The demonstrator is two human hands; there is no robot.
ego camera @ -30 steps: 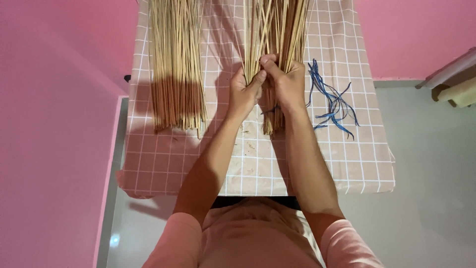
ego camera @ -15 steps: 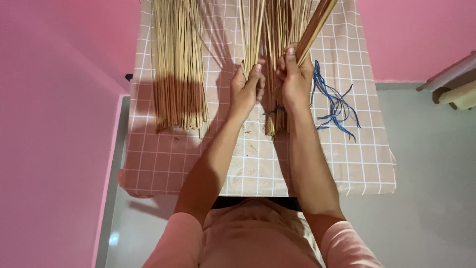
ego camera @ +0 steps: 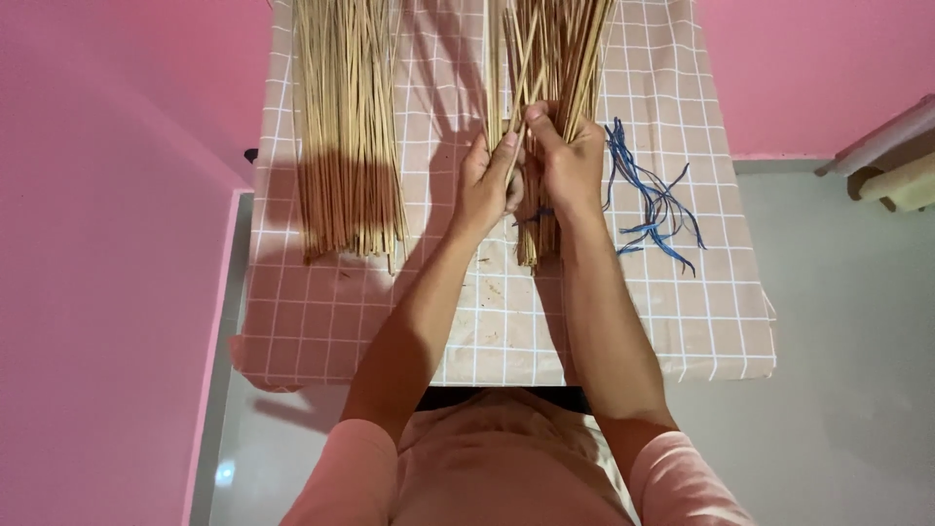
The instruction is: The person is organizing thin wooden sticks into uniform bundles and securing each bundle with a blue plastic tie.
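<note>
loose stick pile (ego camera: 349,127) left on table | blue strings (ego camera: 654,200) right | checked tablecloth (ego camera: 506,321) | pink wall (ego camera: 107,195)

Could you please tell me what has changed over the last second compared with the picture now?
The right hand shifted its grip on the bundle of sticks, which now stands straighter; the left hand now pinches a few sticks beside it. The loose pile and blue strings stayed put.
</note>
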